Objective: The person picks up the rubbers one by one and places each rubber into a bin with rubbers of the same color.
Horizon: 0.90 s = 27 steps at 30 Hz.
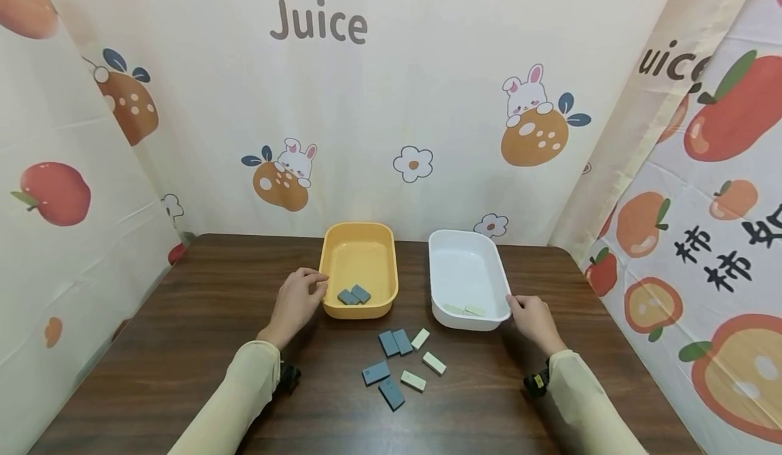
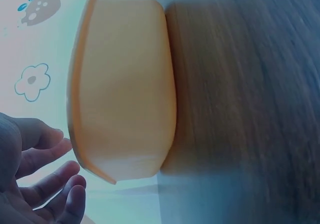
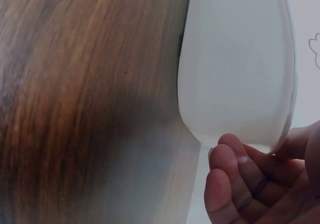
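My left hand (image 1: 296, 303) is at the left side of the yellow tray (image 1: 383, 305), fingers loosely bent. In the left wrist view its fingertips are at the tray's rim without closing round it; whether they touch is hard to tell. On the other side, my right hand (image 1: 535, 320) pinches the right rim of the white tray (image 1: 470, 265), thumb at the rim and fingers against the outer wall (image 3: 235, 74). Two blue-grey blocks (image 1: 360, 294) lie inside the yellow tray. Pale green blocks (image 1: 474, 310) lie at the near end of the white one.
Several blue-grey blocks (image 1: 375, 373) and three pale green blocks (image 1: 413, 381) lie scattered on the dark wooden table (image 1: 201, 292) in front of the trays. A printed curtain (image 1: 366, 115) hangs behind the table and along both sides.
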{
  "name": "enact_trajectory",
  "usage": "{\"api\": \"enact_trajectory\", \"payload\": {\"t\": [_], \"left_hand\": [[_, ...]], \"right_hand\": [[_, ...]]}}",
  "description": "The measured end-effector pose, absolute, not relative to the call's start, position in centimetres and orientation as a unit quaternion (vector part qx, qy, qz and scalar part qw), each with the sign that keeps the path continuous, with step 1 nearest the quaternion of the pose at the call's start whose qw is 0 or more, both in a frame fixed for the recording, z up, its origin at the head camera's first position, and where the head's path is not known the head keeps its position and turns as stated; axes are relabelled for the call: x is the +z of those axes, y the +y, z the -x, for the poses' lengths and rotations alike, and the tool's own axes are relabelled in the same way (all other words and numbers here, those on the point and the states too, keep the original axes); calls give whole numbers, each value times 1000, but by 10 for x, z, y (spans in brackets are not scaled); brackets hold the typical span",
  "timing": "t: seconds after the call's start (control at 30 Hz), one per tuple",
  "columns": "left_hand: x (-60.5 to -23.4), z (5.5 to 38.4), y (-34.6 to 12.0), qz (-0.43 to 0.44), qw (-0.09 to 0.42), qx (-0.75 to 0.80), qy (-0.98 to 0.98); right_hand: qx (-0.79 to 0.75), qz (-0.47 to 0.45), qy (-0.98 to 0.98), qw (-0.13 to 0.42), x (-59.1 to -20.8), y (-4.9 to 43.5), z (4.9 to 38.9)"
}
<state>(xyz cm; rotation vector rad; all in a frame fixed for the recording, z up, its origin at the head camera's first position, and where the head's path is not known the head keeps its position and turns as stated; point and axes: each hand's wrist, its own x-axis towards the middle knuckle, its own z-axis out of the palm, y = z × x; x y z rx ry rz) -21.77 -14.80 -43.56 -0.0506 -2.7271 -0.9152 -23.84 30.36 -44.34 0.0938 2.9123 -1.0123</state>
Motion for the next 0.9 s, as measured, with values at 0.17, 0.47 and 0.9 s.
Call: {"api": "enact_trajectory", "payload": {"t": [0.17, 0.47, 0.9], "left_hand": [[-432, 212, -143, 37, 149, -328, -932], [-426, 204, -132, 74, 162, -337, -924], [-425, 193, -120, 119, 153, -347, -918]], "right_hand": [[-328, -32, 944, 27, -443, 303, 238], [-330, -35, 943, 27, -442, 301, 237], [-329, -37, 943, 24, -445, 302, 237]]}}
